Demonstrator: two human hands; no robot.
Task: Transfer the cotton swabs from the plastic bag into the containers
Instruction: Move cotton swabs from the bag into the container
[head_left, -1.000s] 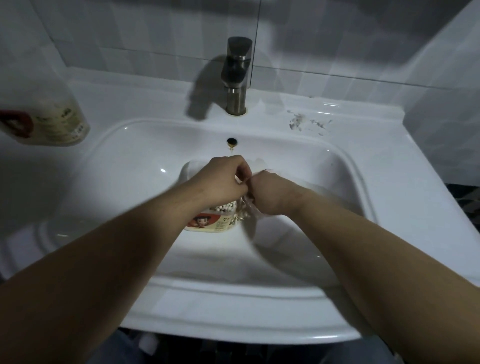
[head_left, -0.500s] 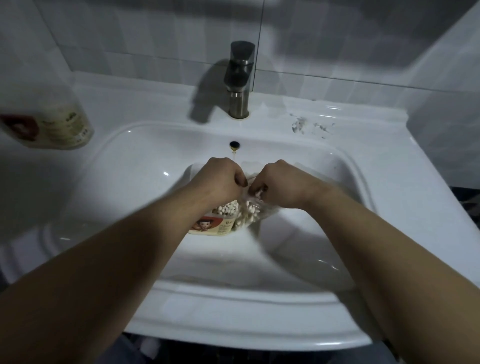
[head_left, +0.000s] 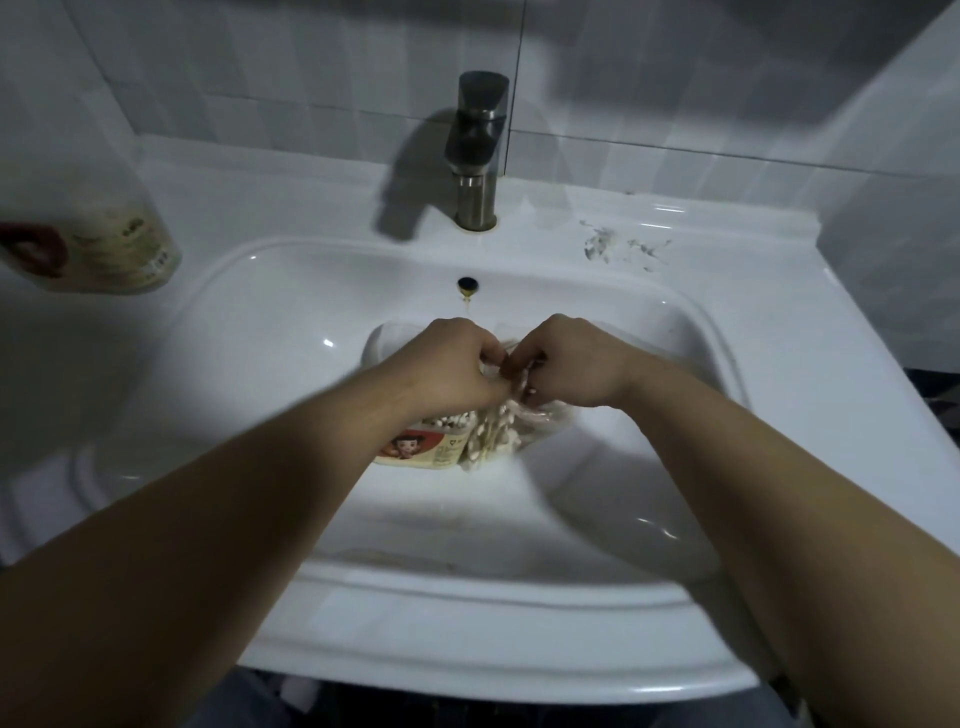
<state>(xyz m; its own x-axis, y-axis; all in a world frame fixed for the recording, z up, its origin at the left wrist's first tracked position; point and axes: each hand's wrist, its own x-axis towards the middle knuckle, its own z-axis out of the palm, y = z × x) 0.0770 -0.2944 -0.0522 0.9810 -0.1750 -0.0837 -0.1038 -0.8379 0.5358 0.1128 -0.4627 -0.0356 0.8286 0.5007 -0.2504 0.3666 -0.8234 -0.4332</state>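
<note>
A clear plastic bag (head_left: 540, 421) full of white-tipped cotton swabs (head_left: 488, 441) hangs over the middle of the white sink basin (head_left: 291, 332). Beside it, under my left wrist, is a cream-labelled container (head_left: 421, 452) with a cartoon picture, also showing swab tips at its top. My left hand (head_left: 457, 364) and my right hand (head_left: 576, 364) are close together above the bag, fingers curled, both pinching the bag's top edge. My hands hide the bag's mouth.
A dark metal faucet (head_left: 475, 150) stands at the back of the sink, with the overflow hole (head_left: 467, 285) below it. A cream-labelled bottle or container (head_left: 98, 249) sits on the left ledge. Scuffed residue (head_left: 602, 247) marks the right ledge. Tiled walls surround the sink.
My hands spread apart half a second ago and have now come back together at the bag's top. The bag with swabs has shifted slightly to the right of the labelled container.
</note>
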